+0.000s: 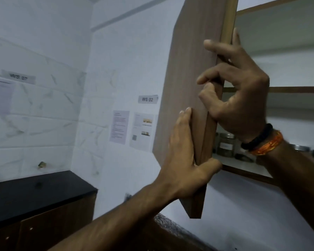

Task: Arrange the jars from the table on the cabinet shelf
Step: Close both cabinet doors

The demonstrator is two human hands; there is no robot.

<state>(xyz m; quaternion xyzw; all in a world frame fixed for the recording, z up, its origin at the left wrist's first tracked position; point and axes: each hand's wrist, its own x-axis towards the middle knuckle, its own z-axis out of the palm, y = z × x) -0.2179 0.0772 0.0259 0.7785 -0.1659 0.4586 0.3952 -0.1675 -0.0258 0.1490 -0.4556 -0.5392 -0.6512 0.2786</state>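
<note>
**Handling the cabinet door with both hands**

Gripping the cabinet door (185,87) edge: left hand (187,160) low, fingers flat, thumb hooked behind; right hand (243,91) higher, curled round it. Best swung steadily, fingers off the hinge side. Beyond, jars (226,144) on the bottom cabinet shelf (243,166).

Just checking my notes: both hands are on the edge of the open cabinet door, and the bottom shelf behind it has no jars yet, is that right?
Not quite. Both hands, left hand and right hand, do grip the cabinet door, but the head view shows a jar already on the bottom shelf.
</note>
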